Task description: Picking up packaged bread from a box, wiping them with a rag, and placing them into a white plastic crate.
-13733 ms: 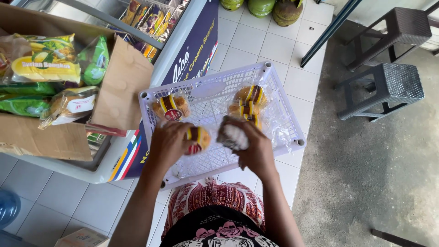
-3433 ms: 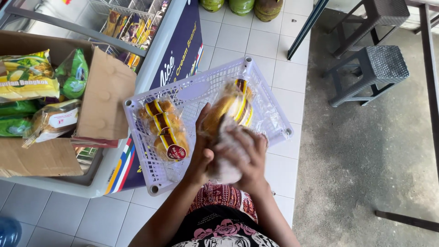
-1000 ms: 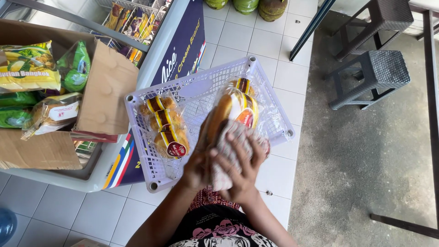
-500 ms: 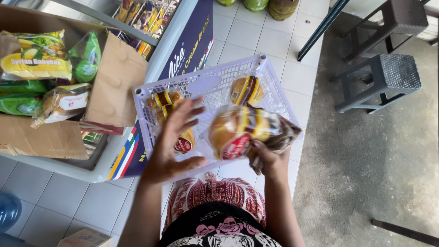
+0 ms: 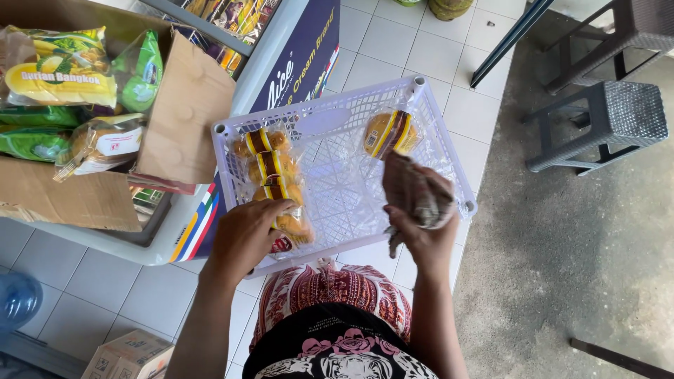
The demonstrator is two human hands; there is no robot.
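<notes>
A white plastic crate (image 5: pixel 449 160) rests on my lap. Along its left side lies a row of wrapped bread buns (image 5: pixel 270 168) with yellow and red bands. My left hand (image 5: pixel 246 235) presses down on the nearest pack at the crate's front left corner. One more wrapped bun (image 5: pixel 390 133) lies alone at the far right of the crate. My right hand (image 5: pixel 421 210) hovers over the crate's right side, closed on a crumpled grey-brown cloth (image 5: pixel 411 189).
A cardboard box (image 5: pixel 175 119) of green and yellow snack bags stands on a chest freezer (image 5: pixel 295 49) at the left. Two wicker stools (image 5: pixel 604 119) stand on the concrete at right. A blue water bottle (image 5: pixel 17 302) and a small carton (image 5: pixel 130 351) sit on the tiled floor.
The bun pack held up half a second ago now lies in the left row under my left hand. My right hand keeps the cloth and has lifted over the crate's right side.
</notes>
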